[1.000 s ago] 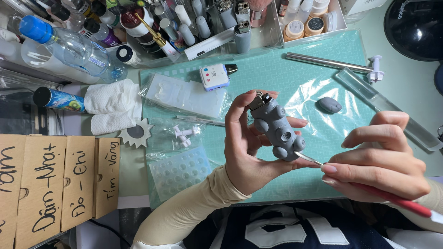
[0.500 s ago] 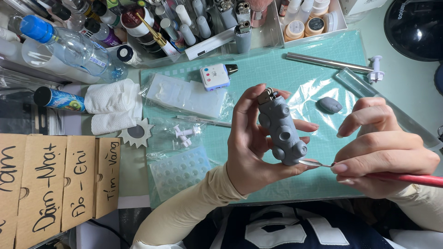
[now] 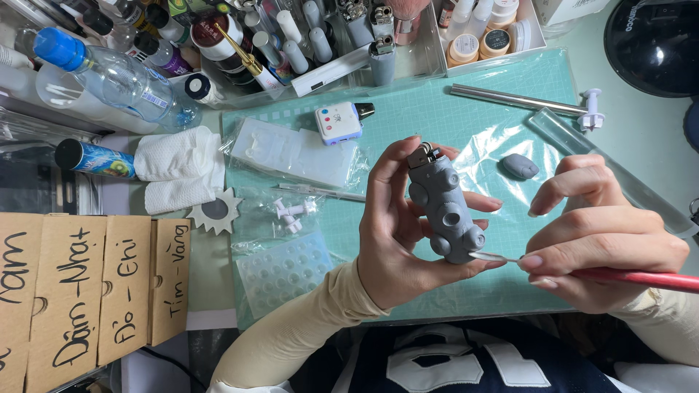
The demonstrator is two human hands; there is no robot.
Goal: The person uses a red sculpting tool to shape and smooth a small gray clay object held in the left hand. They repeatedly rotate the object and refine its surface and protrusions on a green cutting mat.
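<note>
two hands busy | left hand gripping grey lighter | right hand pinching red tool

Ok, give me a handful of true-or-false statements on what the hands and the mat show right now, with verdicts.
1. The left hand holds a grey clay-covered lighter. True.
2. The right hand is empty. False: it holds a red-handled tool whose tip touches the lighter's lower end.
3. A small grey clay lump lies on the green mat, apart from both hands. True.
4. The water bottle stands upright on the mat. False: it lies on its side off the mat, at upper left.
5. The metal rod lies near the mat's far edge. True.
</note>
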